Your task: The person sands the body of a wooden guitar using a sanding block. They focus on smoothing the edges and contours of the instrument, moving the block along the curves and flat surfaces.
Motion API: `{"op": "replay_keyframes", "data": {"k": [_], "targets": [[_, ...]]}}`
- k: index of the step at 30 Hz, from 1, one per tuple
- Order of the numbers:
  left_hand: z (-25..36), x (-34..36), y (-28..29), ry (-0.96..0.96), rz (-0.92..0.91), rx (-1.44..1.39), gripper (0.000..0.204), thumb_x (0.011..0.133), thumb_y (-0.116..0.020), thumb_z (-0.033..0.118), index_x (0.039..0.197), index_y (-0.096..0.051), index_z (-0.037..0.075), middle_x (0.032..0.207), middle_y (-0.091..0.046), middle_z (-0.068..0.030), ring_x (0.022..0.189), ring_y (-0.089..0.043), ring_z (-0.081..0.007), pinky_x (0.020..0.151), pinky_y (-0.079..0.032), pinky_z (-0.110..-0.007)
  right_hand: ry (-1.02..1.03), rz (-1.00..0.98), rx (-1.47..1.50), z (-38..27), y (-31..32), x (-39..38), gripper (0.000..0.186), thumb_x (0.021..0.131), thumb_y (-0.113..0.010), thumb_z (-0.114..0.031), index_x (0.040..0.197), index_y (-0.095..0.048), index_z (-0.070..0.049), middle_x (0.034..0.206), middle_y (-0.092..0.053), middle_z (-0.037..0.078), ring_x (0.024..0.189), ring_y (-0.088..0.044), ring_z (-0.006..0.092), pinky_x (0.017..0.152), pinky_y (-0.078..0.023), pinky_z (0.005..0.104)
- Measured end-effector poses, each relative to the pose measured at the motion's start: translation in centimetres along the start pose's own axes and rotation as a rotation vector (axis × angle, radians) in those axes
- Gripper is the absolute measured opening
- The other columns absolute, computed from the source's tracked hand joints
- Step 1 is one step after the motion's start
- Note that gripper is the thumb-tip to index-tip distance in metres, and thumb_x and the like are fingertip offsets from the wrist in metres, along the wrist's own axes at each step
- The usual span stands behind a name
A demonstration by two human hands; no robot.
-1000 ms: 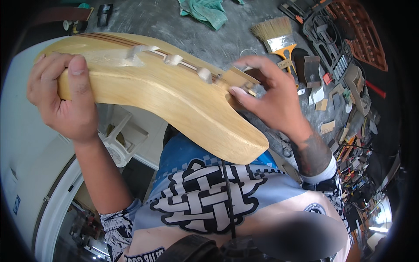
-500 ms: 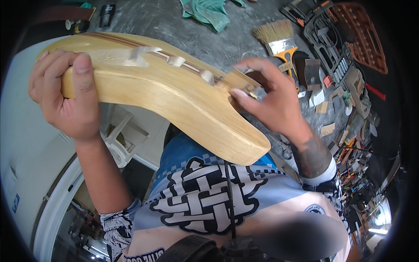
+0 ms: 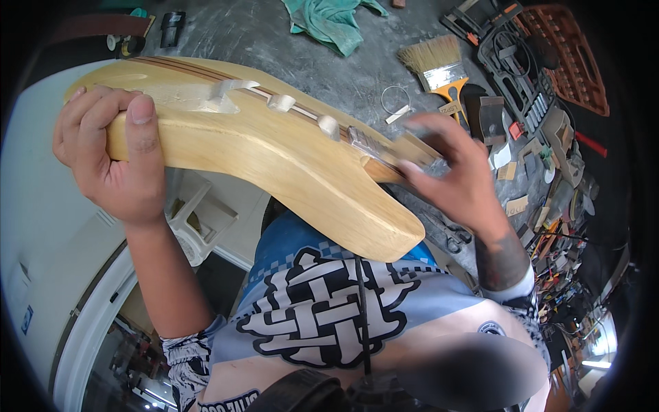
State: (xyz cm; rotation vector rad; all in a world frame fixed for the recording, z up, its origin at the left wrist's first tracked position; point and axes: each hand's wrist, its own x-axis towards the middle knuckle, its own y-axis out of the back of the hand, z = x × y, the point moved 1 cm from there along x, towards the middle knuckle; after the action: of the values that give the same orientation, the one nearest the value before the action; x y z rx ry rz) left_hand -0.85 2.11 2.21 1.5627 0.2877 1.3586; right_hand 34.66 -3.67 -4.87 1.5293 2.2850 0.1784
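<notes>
Two hands hold an unfinished wooden guitar body (image 3: 274, 165) over the person's lap, beside the grey worktop (image 3: 288, 48). The left hand (image 3: 113, 161) has its fingers curled tight round the body's upper end. The right hand (image 3: 456, 175), blurred, presses its fingers on a small flat piece at the body's neck end. Pickup cavities are already routed and the wood looks bare, so finishing and hardware seem left. A paintbrush (image 3: 439, 65) lies beyond the body, near a green cloth (image 3: 333, 20).
</notes>
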Motion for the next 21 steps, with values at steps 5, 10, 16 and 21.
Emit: {"op": "replay_keyframes", "data": {"k": [5, 10, 16, 21], "targets": [[0.3, -0.4, 0.1, 0.021, 0.017, -0.007, 0.01, 0.089, -0.077, 0.015, 0.09, -0.072, 0.006, 0.093, -0.069, -0.0053, 0.101, -0.059, -0.0242, 0.107, -0.042, -0.046, -0.155, 0.166, -0.039, 0.1, 3.1, -3.9, 0.047, 0.082, -0.075, 0.002, 0.127, -0.061, -0.001, 0.116, -0.071, 0.009, 0.101, -0.07, 0.0137, 0.094, -0.053, 0.029], [-0.1, 0.1, -0.2, -0.002, 0.012, -0.022, 0.011, 0.09, -0.077, 0.015, 0.091, -0.072, 0.006, 0.096, -0.069, -0.0061, 0.102, -0.057, -0.0241, 0.107, -0.042, -0.046, -0.094, 0.247, -0.067, 0.5, 2.1, -2.7, 0.03, 0.089, -0.077, -0.012, 0.115, -0.069, 0.0, 0.099, -0.074, 0.007, 0.089, -0.068, 0.0109, 0.083, -0.053, 0.0278], [-0.2, 0.2, -0.1, -0.008, -0.018, -0.001, 0.012, 0.09, -0.076, 0.015, 0.092, -0.072, 0.005, 0.097, -0.068, -0.0071, 0.106, -0.056, -0.0251, 0.107, -0.042, -0.045, -0.067, 0.315, 0.237, 1.3, -1.5, 1.2, 0.025, 0.091, -0.078, -0.02, 0.106, -0.073, 0.0, 0.085, -0.074, 0.005, 0.08, -0.068, 0.0093, 0.072, -0.053, 0.0265], [-0.2, 0.2, -0.5, -0.004, 0.009, -0.011, 0.011, 0.091, -0.075, 0.015, 0.093, -0.071, 0.004, 0.097, -0.069, -0.0075, 0.106, -0.056, -0.0258, 0.107, -0.042, -0.045, 0.167, 0.487, -0.069, 1.4, -3.7, 3.2, 0.021, 0.092, -0.076, -0.013, 0.111, -0.072, -0.005, 0.094, -0.075, 0.009, 0.081, -0.071, 0.0154, 0.073, -0.055, 0.0278]]}}
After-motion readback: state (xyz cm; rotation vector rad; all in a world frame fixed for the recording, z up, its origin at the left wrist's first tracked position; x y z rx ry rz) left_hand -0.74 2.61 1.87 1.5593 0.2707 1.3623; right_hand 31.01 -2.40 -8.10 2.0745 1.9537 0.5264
